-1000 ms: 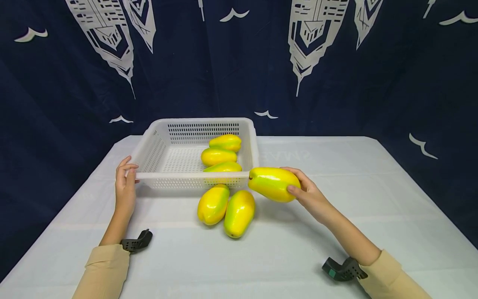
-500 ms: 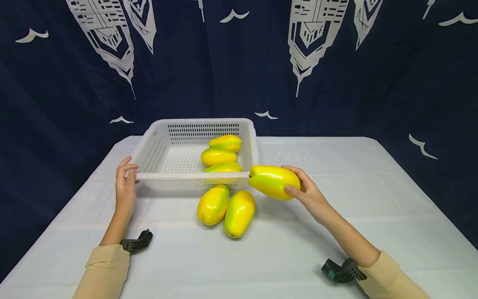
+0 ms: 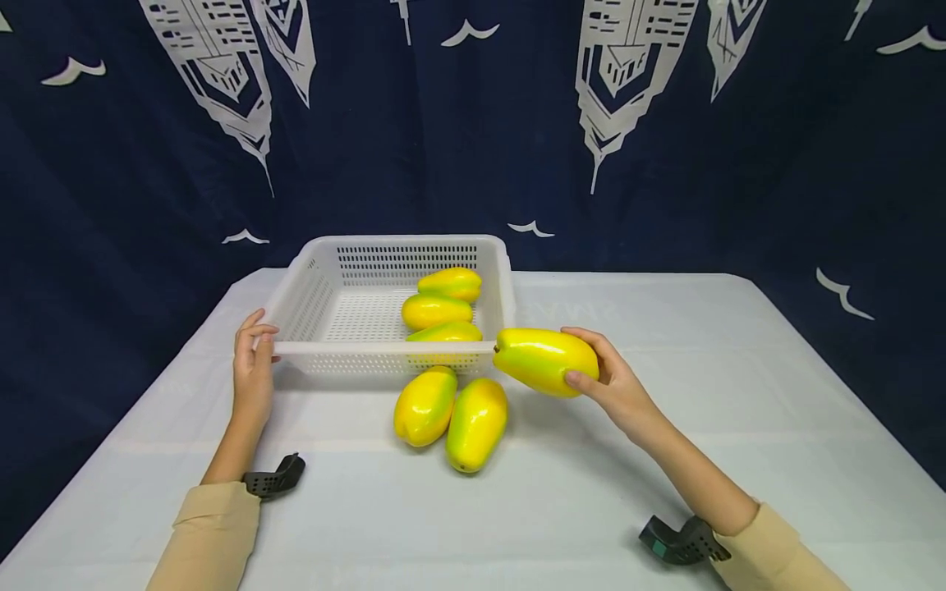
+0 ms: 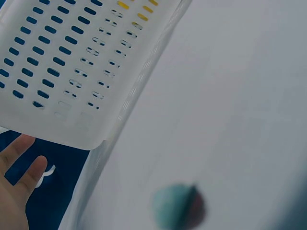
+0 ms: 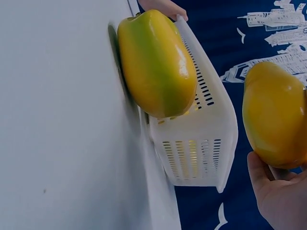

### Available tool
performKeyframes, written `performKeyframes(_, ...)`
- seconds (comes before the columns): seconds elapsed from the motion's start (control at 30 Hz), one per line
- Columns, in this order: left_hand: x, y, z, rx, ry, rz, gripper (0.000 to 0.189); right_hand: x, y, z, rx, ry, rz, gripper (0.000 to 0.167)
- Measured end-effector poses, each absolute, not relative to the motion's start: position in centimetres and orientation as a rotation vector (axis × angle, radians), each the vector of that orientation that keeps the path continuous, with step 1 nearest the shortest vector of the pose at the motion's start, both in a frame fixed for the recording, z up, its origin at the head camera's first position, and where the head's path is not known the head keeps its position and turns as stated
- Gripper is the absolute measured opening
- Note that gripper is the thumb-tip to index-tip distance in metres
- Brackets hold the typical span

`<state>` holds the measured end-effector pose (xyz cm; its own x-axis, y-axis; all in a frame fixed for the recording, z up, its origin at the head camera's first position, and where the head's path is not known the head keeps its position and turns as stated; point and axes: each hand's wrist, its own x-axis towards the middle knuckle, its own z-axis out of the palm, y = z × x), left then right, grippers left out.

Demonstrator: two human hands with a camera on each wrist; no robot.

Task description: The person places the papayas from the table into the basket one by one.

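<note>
My right hand (image 3: 617,390) grips a yellow-green papaya (image 3: 545,361) at its right end, raised above the table just off the basket's near right corner. In the right wrist view, thumb and fingers hold this papaya (image 5: 273,112) from below. A white perforated plastic basket (image 3: 369,349) has three papayas lying along its right side, the nearest one (image 3: 449,332) partly behind the front wall. At the basket's near left corner, my left hand (image 3: 254,361) touches the rim with extended fingers. The left wrist view shows its thumb (image 4: 33,175) spread away from the basket wall.
Two more papayas, a left one (image 3: 426,408) and a right one (image 3: 476,425), lie side by side in front of the basket. A white cloth (image 3: 355,517) covers the table. Behind it hangs a dark blue curtain (image 3: 443,148) with white prints.
The papaya in my right hand has risen very slightly. The head view has shifted a little. The left hand stays at the basket's corner.
</note>
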<state>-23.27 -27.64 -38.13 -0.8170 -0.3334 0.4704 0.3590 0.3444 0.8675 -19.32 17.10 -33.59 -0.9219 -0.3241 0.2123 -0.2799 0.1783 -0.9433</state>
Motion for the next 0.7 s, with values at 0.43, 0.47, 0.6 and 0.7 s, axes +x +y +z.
performKeyframes(0.43,-23.2,-27.6,-38.0,-0.026,-2.014,-1.507,0.028,-19.4,15.9,-32.4,-0.640,2.464,-1.856,0.055)
performKeyframes(0.47,-23.3,-27.6,-38.0,-0.029,-2.014,-1.509,0.028,-19.4,15.9,-32.4,-0.648,2.476,-1.850,0.055)
performKeyframes(0.6,-23.3,-27.6,-38.0,-0.030,-2.018,-1.502,0.028,-19.6,15.6,-32.1,-0.679,2.526,-1.828,0.057)
performKeyframes(0.7,-23.2,-27.5,-38.0,-0.031,-2.017,-1.496,0.029,-19.8,15.3,-31.9,-0.691,2.572,-1.804,0.058)
